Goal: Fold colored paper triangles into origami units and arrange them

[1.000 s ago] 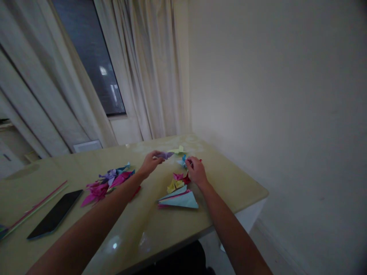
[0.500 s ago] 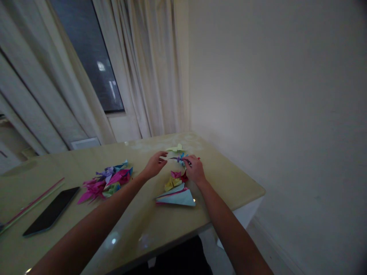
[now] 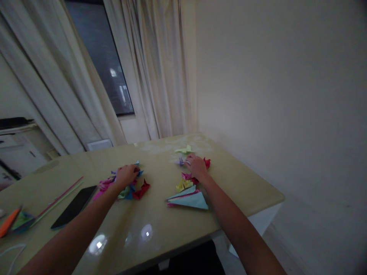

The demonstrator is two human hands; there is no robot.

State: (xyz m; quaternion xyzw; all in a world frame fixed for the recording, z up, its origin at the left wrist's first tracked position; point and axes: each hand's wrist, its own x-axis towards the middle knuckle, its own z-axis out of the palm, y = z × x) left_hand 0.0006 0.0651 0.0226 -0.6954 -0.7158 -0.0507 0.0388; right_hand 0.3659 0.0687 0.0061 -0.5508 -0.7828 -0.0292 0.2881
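My left hand (image 3: 127,175) reaches over a pile of folded paper cranes at left centre. Its fingers curl down, hiding what they hold; blue paper shows by the fingertips. In that pile lie pink cranes (image 3: 103,186) and a red crane (image 3: 141,190). To the right, my right hand (image 3: 196,166) is closed at a purple paper crane (image 3: 180,162), pinching its edge. Around it lie a pale green crane (image 3: 184,149), a red crane (image 3: 207,163), a pink one (image 3: 186,176) and a yellow one (image 3: 184,185). Nearer me rests a light blue folded paper (image 3: 189,200).
A dark phone (image 3: 73,207) and thin pink and green sticks (image 3: 61,197) lie left on the glossy table (image 3: 160,217). Farther left are an orange-handled tool (image 3: 9,223) and a white cable (image 3: 14,248). A wall (image 3: 272,114) borders the table's right side.
My left hand has moved left from beside the right hand onto the crane pile. My right hand stays near the purple crane; the blue crane seen there no longer shows. The view has turned left.
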